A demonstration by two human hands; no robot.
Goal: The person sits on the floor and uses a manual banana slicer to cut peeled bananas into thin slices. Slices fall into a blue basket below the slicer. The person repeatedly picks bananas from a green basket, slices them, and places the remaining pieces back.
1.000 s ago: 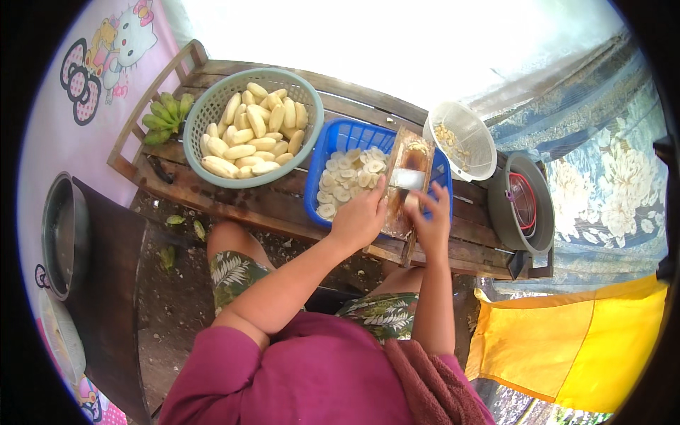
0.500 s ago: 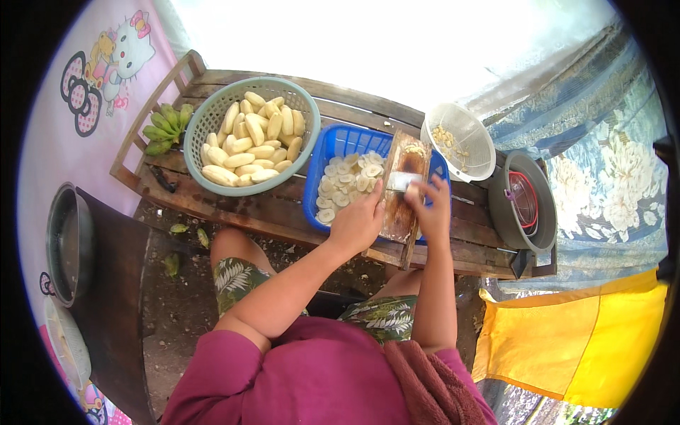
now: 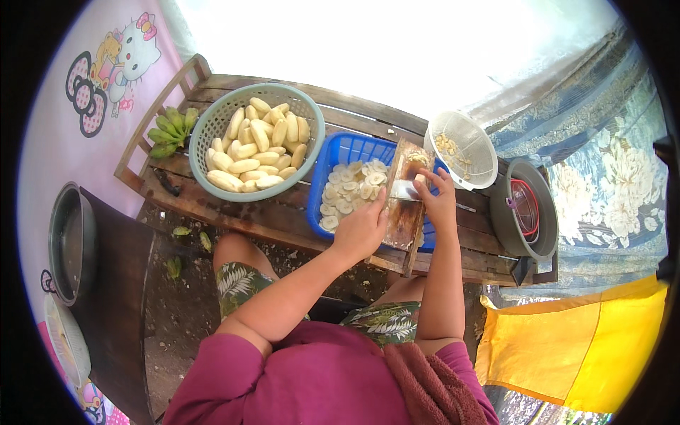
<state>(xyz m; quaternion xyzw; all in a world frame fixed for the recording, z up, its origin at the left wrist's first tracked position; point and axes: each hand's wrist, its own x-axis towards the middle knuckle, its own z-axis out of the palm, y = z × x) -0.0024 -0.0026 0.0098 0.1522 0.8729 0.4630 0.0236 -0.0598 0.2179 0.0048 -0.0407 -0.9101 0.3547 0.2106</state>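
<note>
A wooden slicer board point(image 3: 405, 228) with a metal blade point(image 3: 404, 190) lies tilted across a blue plastic basket point(image 3: 316, 185). My left hand point(image 3: 360, 230) is closed on the board's left edge. On the board, beside the blade, my right hand point(image 3: 442, 203) pinches a short piece of peeled banana point(image 3: 421, 178), mostly hidden by the fingers. Round banana slices point(image 3: 348, 185) are heaped in the basket, left of the board. Farther left, a grey-green colander point(image 3: 319, 122) is filled with whole peeled bananas point(image 3: 261, 149).
Everything stands on a slatted wooden bench point(image 3: 234, 216). Green unpeeled bananas point(image 3: 170, 131) and a dark-handled tool point(image 3: 166, 183) lie at its left end. To the right are a white strainer point(image 3: 484, 159) with small scraps and a grey basin point(image 3: 499, 212) holding a red-rimmed container.
My right hand has moved up along the board, away from me, with its fingers now at the blade's far side. My left hand keeps its hold on the board.
</note>
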